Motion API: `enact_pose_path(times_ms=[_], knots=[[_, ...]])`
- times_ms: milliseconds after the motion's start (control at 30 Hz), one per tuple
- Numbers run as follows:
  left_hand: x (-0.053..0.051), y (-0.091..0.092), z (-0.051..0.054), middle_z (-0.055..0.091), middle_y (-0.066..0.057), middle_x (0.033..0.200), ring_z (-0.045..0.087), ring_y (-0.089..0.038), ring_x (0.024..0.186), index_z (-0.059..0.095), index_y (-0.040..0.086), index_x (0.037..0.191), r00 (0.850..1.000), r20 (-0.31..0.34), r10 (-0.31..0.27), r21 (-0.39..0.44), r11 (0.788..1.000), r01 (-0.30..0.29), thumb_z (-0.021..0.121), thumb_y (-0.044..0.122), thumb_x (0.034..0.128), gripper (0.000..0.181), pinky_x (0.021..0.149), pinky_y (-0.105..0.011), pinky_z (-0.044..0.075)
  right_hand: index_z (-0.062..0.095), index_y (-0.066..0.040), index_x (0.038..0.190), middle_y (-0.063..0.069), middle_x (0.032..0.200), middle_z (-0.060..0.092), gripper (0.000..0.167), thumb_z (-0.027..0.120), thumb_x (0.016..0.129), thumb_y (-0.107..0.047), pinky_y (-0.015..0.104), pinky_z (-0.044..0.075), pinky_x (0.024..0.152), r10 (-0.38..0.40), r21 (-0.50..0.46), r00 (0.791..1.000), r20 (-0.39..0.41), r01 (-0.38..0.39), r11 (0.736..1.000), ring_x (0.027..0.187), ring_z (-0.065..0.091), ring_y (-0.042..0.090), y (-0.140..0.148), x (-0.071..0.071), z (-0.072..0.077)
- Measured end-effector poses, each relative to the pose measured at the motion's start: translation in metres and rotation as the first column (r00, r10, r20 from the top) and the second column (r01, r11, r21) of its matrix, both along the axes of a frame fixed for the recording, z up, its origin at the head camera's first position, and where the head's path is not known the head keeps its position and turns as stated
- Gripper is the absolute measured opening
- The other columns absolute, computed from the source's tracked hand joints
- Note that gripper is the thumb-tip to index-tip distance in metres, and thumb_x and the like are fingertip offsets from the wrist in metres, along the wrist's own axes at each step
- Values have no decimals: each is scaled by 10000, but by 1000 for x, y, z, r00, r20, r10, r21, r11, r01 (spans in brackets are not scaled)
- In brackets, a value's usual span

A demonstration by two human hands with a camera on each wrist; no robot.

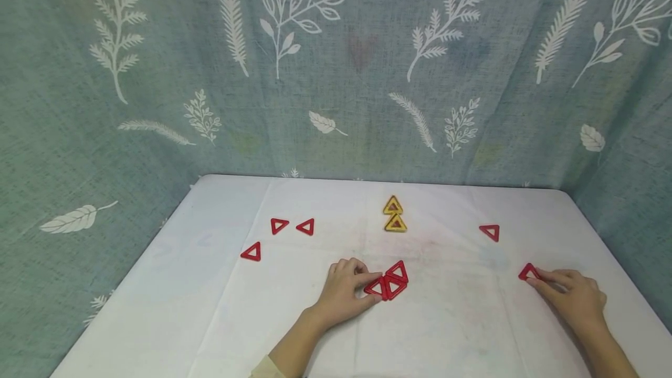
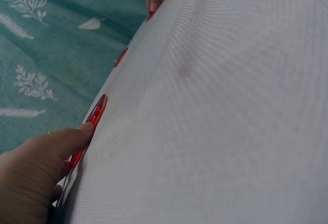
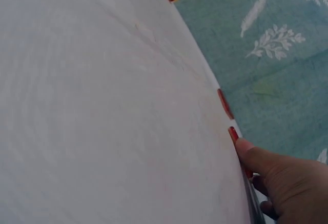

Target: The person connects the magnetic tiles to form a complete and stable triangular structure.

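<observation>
Three red triangle tiles with hollow centres lie edge to edge near the middle of the table. The left hand (image 1: 343, 291) pinches the leftmost red tile (image 1: 384, 288) of this group between thumb and finger. Touching it are a lower red tile (image 1: 395, 294) and an upper red tile (image 1: 403, 269). Far to the right, the right hand (image 1: 578, 301) pinches a separate red triangle tile (image 1: 525, 269) by its right side, at the tabletop. In the right wrist view the thumb lies over this tile (image 3: 232, 133), hiding part of it.
Two yellow triangle tiles (image 1: 395, 229) sit one behind the other at the back. Several loose red tiles lie around: one (image 1: 489, 227) beyond the right hand and a left group including this tile (image 1: 256, 257). A white cloth (image 1: 451, 331) covers the table; a patterned curtain (image 1: 336, 156) hangs behind.
</observation>
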State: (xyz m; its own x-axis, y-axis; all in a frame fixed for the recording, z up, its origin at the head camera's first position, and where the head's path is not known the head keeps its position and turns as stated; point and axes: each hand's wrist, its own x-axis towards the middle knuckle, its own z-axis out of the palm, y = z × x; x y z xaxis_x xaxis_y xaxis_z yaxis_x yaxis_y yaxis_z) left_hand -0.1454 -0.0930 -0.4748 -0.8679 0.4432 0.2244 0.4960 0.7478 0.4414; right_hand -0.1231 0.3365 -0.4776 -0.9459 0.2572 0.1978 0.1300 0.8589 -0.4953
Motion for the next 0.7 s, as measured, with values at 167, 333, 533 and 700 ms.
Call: enact_pose_path(times_ms=[167, 333, 533, 700], knots=[[0, 0, 0, 488, 99, 977, 386, -80, 907, 689, 289, 1162, 999, -32, -4, 2, 1000, 4, 703, 461, 797, 404, 838, -318, 305, 618, 34, 1144, 297, 1086, 516, 527, 682, 846, -396, 608, 213, 778, 12, 20, 1000, 2, -12, 1000, 1013, 384, 502, -9, 0, 1], [0, 0, -2, 487, 100, 977, 388, -82, 916, 692, 291, 1157, 999, -36, -2, -1, 1000, 2, 706, 459, 794, 401, 845, -320, 308, 616, 42, 1147, 284, 1069, 519, 517, 684, 849, -375, 586, 216, 774, 11, 2, 1000, 5, -11, 1000, 1017, 374, 482, -20, 0, 0], [-1, 0, -3, 497, 97, 990, 400, -87, 931, 693, 287, 1152, 999, -50, -12, -3, 1000, 12, 701, 450, 797, 391, 853, -328, 315, 647, 31, 1117, 246, 1013, 576, 475, 721, 823, -335, 487, 221, 719, 53, -14, 998, -43, -54, 998, 957, 407, 397, -35, 0, -3], [-1, 0, -4, 502, 96, 991, 405, -86, 932, 698, 283, 1144, 998, -55, -11, 7, 1000, 11, 709, 453, 793, 390, 863, -332, 320, 670, 30, 1081, 228, 982, 601, 454, 755, 792, -310, 474, 248, 732, 71, -6, 993, -96, -72, 997, 923, 415, 371, -45, -2, -5]])
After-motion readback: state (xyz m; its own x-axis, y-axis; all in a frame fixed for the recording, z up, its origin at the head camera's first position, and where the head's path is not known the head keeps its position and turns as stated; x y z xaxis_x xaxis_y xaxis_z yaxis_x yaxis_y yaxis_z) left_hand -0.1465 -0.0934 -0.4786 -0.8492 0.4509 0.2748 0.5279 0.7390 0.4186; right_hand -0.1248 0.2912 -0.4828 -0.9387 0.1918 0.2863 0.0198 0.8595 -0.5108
